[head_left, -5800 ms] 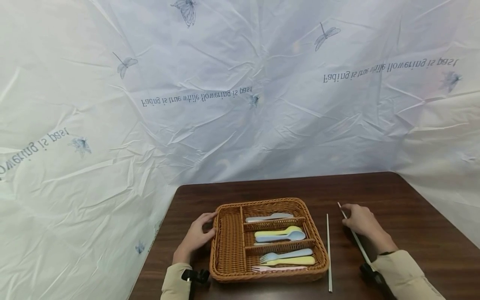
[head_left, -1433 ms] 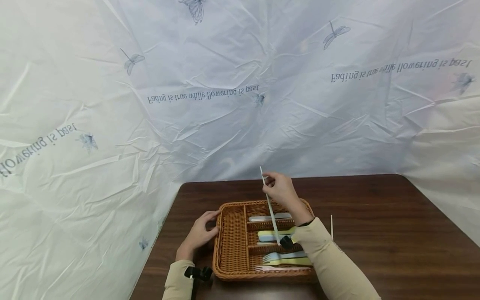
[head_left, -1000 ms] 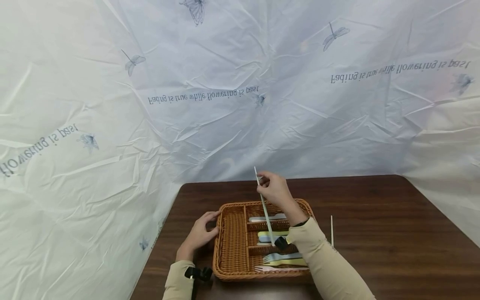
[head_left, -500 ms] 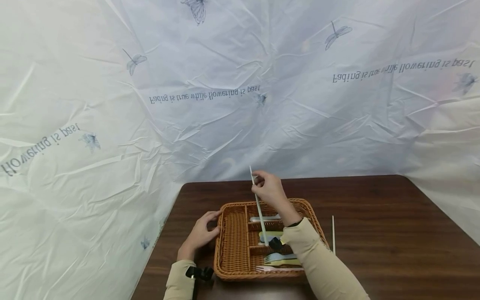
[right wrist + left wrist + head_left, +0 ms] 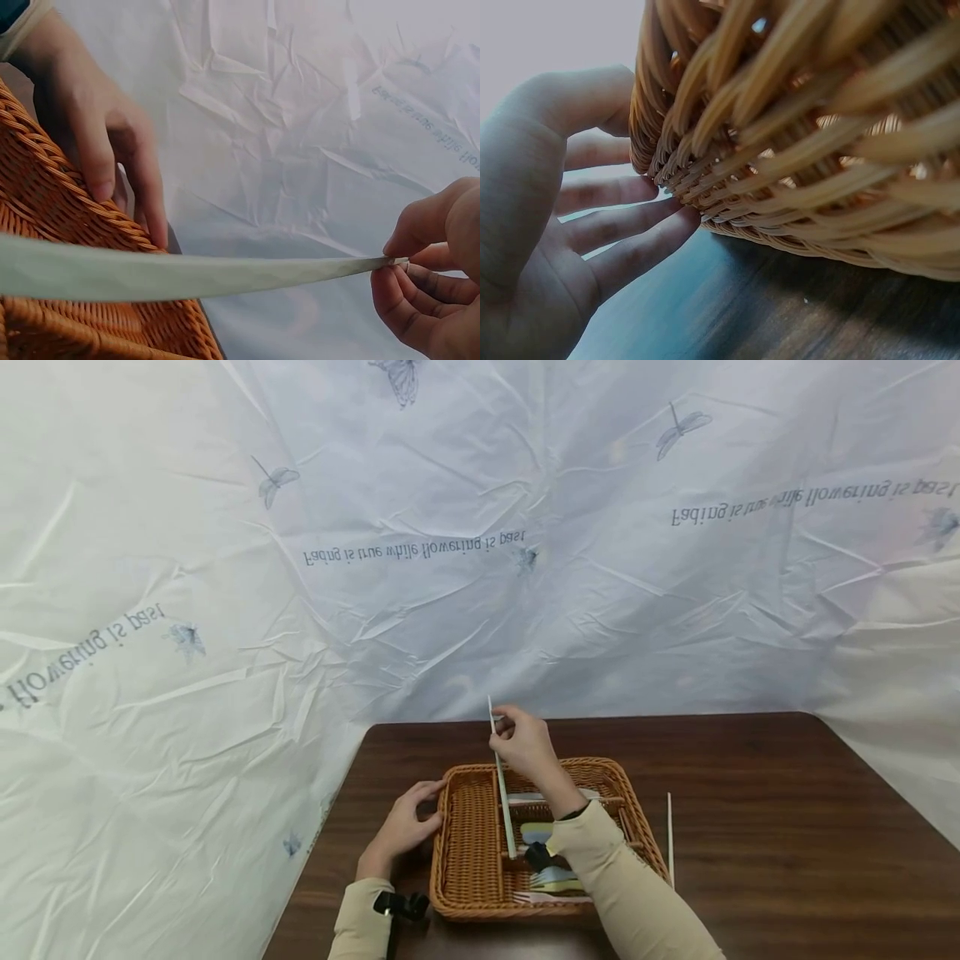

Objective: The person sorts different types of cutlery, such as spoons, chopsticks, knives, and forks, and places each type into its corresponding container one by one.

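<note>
My right hand (image 5: 528, 747) pinches a pale chopstick (image 5: 503, 793) near its far end, between thumb and fingertips. The stick slants above the wicker cutlery basket (image 5: 467, 852), over the divider beside the long left compartment. In the right wrist view, the chopstick (image 5: 187, 277) runs from the fingertips across the basket. My left hand (image 5: 405, 822) rests against the basket's left side. Its fingers (image 5: 641, 251) lie fairly straight on the outer wall in the left wrist view. The left compartment holds nothing visible. My right forearm covers part of the other compartments.
A second chopstick (image 5: 671, 839) lies on the dark wooden table (image 5: 780, 827) right of the basket. White knives (image 5: 525, 797) lie in the back compartment, yellow and blue cutlery (image 5: 535, 832) in the middle, and several forks (image 5: 551, 881) in front. A pale printed sheet (image 5: 480, 610) hangs behind.
My right hand picked the chopstick off the table at right and carried it left over the basket. During the last second it drifted further left. My left hand stays at the basket's side.
</note>
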### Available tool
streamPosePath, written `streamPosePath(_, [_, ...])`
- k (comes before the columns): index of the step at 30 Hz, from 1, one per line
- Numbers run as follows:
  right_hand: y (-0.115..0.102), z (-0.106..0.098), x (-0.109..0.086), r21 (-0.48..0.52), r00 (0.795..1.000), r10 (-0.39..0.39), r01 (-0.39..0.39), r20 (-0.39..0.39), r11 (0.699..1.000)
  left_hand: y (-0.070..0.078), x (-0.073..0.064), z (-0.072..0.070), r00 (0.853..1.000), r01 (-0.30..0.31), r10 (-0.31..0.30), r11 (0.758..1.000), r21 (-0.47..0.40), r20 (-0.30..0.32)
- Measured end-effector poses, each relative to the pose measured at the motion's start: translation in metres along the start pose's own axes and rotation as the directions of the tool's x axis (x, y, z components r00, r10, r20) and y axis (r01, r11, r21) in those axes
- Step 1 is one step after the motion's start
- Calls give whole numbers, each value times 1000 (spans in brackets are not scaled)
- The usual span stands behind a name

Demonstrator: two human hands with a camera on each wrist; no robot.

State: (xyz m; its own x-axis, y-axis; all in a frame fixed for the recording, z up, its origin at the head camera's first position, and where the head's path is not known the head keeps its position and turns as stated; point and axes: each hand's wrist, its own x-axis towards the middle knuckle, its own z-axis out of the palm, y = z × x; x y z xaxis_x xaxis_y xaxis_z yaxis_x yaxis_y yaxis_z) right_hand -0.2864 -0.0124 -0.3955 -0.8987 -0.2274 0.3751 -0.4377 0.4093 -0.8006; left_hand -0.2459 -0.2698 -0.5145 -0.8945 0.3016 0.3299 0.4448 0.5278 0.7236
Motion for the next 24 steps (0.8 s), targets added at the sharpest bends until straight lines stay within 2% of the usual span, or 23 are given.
streamPosePath(4, [0, 7, -2, 14, 1000, 12, -12, 7, 1000, -2, 0, 1, 1000, -6, 6, 1000, 7, -1])
streamPosePath(11, [-3, 17, -6, 5, 1000, 8, -8, 25, 1000, -3, 3, 1, 999, 32, -32, 999, 19, -1])
streamPosePath(13, [-5, 20, -7, -5, 999, 13, -13, 33, 1000, 2, 2, 0, 1000, 21, -22, 1000, 10, 5])
streamPosePath(16, [-6, 24, -9, -18, 999, 12, -12, 46, 1000, 3, 3, 0, 1000, 3, -3, 1000, 4, 5])
streamPosePath(24, [-2, 28, -13, -61, 999, -15, 18, 49, 998, -5, 3, 1, 1000, -14, 14, 1000, 3, -1])
